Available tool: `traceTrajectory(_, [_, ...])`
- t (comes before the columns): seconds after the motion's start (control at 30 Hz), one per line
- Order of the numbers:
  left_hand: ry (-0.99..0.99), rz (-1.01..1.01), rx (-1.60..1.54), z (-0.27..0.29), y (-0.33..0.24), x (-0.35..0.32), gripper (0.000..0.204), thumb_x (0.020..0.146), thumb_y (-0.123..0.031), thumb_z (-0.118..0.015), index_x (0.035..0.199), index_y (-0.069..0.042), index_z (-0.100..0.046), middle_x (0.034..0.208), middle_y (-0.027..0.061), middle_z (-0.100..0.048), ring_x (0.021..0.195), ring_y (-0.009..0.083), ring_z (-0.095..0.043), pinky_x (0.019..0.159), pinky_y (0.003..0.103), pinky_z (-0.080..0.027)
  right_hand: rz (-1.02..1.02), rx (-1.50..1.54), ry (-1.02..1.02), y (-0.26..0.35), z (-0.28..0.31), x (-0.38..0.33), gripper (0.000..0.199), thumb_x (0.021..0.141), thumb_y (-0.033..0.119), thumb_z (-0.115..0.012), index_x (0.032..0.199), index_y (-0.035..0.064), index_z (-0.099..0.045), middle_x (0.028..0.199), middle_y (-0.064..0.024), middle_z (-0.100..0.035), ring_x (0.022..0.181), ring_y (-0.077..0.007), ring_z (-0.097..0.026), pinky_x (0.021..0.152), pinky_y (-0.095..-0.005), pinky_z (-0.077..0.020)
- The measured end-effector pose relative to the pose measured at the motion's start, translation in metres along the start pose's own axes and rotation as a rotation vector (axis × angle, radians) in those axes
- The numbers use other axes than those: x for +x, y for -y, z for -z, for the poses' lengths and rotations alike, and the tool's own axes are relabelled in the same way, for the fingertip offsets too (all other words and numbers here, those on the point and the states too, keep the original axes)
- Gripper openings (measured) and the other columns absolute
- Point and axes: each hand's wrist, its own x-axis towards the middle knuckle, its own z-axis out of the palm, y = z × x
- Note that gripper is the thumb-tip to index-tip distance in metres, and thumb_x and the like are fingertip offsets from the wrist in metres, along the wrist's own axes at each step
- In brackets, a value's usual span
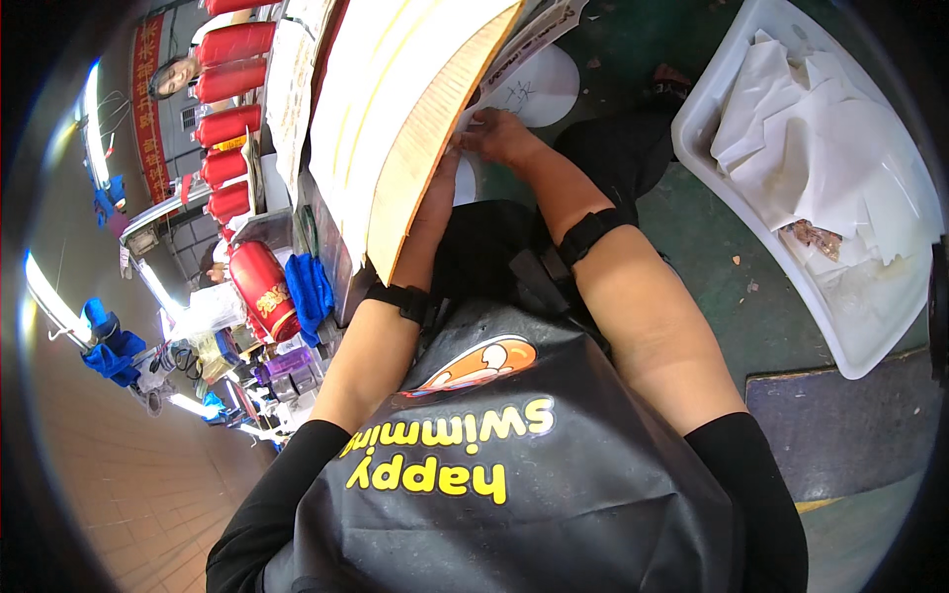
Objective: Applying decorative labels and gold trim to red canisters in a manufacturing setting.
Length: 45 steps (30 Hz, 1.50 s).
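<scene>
Beside cardboard [413, 176] | right hand [501, 137]: fingers curled | left hand [439, 194]: partly hidden

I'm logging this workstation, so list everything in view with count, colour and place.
Cardboard: at least one piece, tan and whitish, upper centre
Tub: one, white, upper right
Sheets: several, white, inside tub
Board: one, dark, below tub
Floor: one, dark green, right
Red cylinders: at least seven, upper left
Blue cloth: at least one, left
Banner: one, red, upper left
Lights: several, white, far left
Other clutter: too small to count, left
Apron: one, black, lower centre
Wristbands: two, black, forearms
Left hand: one, bare, partly hidden by cardboard
Right hand: one, bare, upper centre
</scene>
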Motion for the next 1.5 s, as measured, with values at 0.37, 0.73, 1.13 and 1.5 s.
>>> traceTrajectory(0.37, [-0.055, 0.085, -0.082, 0.005, 0.025, 0.000, 0.033, 0.097, -0.030, -0.052, 0.107, 0.001, -0.060, 0.098, 0.0130, -0.064, 0.089, 0.0205, -0.056, 0.085, 0.035, -0.045, -0.092, 0.135, 0.016, 0.026, 0.001, -0.018, 0.048, 0.083, 0.016, -0.067, 0.122, -0.0097, -0.054, 0.104, -0.0210, -0.067, 0.083, -0.0247, -0.068, 0.069, -0.0331, -0.0571])
traceTrajectory(0.73, [-0.060, 0.132, -0.116, 0.012, -0.001, -0.004, 0.037, 0.098, -0.034, -0.049, 0.098, 0.000, -0.062, 0.091, 0.0162, -0.066, 0.083, 0.0238, -0.060, 0.080, 0.037, -0.047, -0.131, -0.046, -0.141, 0.020, 0.007, -0.010, 0.026, 0.089, 0.013, -0.061, 0.103, -0.0084, -0.061, 0.078, -0.0155, -0.068, 0.057, -0.0214, -0.066, 0.055, -0.0325, -0.0578])
traceTrajectory(1.13, [-0.113, 0.036, -0.211, -0.001, 0.002, 0.000, 0.032, 0.097, -0.030, -0.052, 0.097, 0.001, -0.062, 0.081, 0.0106, -0.061, 0.073, 0.0168, -0.057, 0.065, 0.033, -0.048, -0.074, -0.341, -0.285, 0.020, 0.013, -0.007, 0.046, 0.080, 0.026, -0.073, 0.109, -0.0081, -0.061, 0.076, -0.0120, -0.070, 0.055, -0.0169, -0.066, 0.057, -0.0274, -0.0547])
traceTrajectory(1.5, [-0.117, 0.043, -0.184, -0.011, 0.038, -0.003, 0.031, 0.098, -0.031, -0.052, 0.108, -0.002, -0.059, 0.085, 0.0071, -0.062, 0.059, 0.0128, -0.053, 0.046, 0.025, -0.042, -0.146, 0.312, 0.041, 0.030, 0.006, -0.022, 0.023, 0.089, 0.015, -0.068, 0.102, -0.0040, -0.065, 0.089, -0.0113, -0.070, 0.080, -0.0183, -0.068, 0.068, -0.0302, -0.0568])
